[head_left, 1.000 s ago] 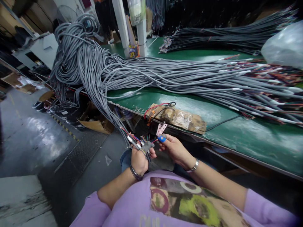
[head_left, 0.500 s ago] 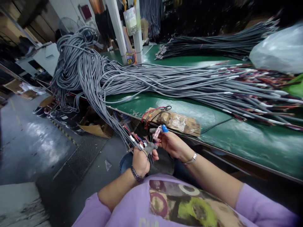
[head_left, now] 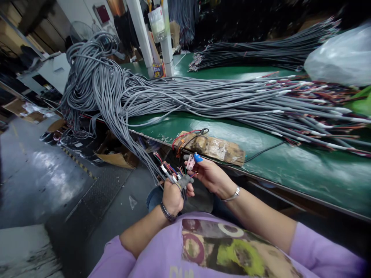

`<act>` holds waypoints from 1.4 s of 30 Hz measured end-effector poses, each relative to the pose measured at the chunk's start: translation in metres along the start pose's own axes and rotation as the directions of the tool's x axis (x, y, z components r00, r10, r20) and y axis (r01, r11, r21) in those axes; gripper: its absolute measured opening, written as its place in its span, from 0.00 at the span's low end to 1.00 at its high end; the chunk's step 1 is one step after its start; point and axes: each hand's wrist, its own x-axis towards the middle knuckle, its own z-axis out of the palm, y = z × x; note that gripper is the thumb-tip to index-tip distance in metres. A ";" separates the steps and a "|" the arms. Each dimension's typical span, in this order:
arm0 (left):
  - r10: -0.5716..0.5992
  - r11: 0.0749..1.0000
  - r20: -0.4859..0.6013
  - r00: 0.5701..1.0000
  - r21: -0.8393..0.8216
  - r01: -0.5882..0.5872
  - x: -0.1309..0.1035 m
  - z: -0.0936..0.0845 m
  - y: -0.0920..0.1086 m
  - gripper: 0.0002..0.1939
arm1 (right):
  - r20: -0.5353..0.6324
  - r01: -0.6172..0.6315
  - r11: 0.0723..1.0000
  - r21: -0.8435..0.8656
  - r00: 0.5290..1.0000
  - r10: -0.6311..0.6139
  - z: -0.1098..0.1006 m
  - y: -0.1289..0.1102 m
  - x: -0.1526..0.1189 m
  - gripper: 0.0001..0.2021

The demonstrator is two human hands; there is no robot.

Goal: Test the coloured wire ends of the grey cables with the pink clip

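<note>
My left hand (head_left: 173, 197) is closed round a bunch of grey cables (head_left: 147, 162), and a grey cover wraps its thumb. Thin coloured wires (head_left: 166, 166) fan out of the cut ends just above that hand. My right hand (head_left: 213, 175), with a blue cover on one fingertip, pinches a small pale pink piece (head_left: 190, 162) whose kind I cannot make out. That piece is close beside the bared wire ends; whether it touches one is too small to tell.
A wooden block (head_left: 214, 147) wrapped in tape lies at the edge of the green table (head_left: 304, 185). Behind it stretches a thick heap of grey cables (head_left: 179, 94). Darker cables (head_left: 255, 54) and a plastic bag (head_left: 339, 58) are farther back. Cardboard boxes (head_left: 116, 159) stand on the floor at left.
My right hand has shifted slightly left and its fingers have turned, tilting the pink piece. My left hand keeps its hold on the cables.
</note>
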 end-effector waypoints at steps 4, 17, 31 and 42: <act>0.005 1.000 -0.005 1.000 0.011 -0.005 0.000 -0.002 -0.002 0.18 | 0.051 -0.003 1.000 -0.007 0.999 0.003 -0.002 0.003 0.001 0.13; 0.068 0.998 -0.055 0.996 -0.016 -0.069 -0.004 -0.016 -0.010 0.17 | 0.221 -0.022 0.966 -0.257 0.972 0.081 -0.022 0.017 -0.019 0.17; 0.069 0.996 -0.087 0.994 -0.054 -0.074 -0.003 -0.019 -0.010 0.16 | 0.108 0.041 0.950 -0.309 0.994 -0.007 -0.014 0.029 -0.023 0.15; 0.067 0.995 -0.109 0.992 -0.071 -0.075 -0.002 -0.021 -0.009 0.15 | 0.092 -0.008 0.972 -0.235 0.995 0.031 -0.008 0.026 -0.025 0.15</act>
